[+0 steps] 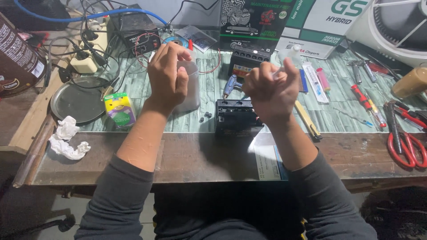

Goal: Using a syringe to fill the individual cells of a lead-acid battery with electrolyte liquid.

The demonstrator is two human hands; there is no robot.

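Cup: a clear, slightly cloudy plastic cup (190, 86), upright and lifted above the surface, left of centre; its lower part shows below the hand and its rim is hidden behind the fingers.
Left hand: the left hand (167, 75) wraps the cup from the near side, fingers curled round its upper part, thumb side at the rim; a firm hold.
Right hand: the right hand (271, 89) is raised to the right of the cup, fingers folded into a loose fist round a small clear item (284, 60) that shows only at the fingertips; what it is cannot be told.
Battery: a small black battery (235, 116) stands on the surface between the two forearms, just below the hands, near the front edge of the green mat.
Caps: a few small dark caps (205, 116) lie on the surface just left of the battery.
Surface: a worn wooden surface (200, 158) with a pale green tile-pattern mat on its far part.
Left side: a yellow and green carton (119, 109) stands beside a round metal tray (78, 101); crumpled white tissue (66, 140) lies near the front left edge.
Right side: red-handled scissors (407, 144) lie at the far right, a red screwdriver (368, 106) to their left, and syringes (316, 82) further back.
Far side: a black and green box (255, 20) stands behind the hands, and a second black battery (247, 60) sits in front of it.
Paper: a white leaflet (267, 162) lies at the near edge under the right forearm.
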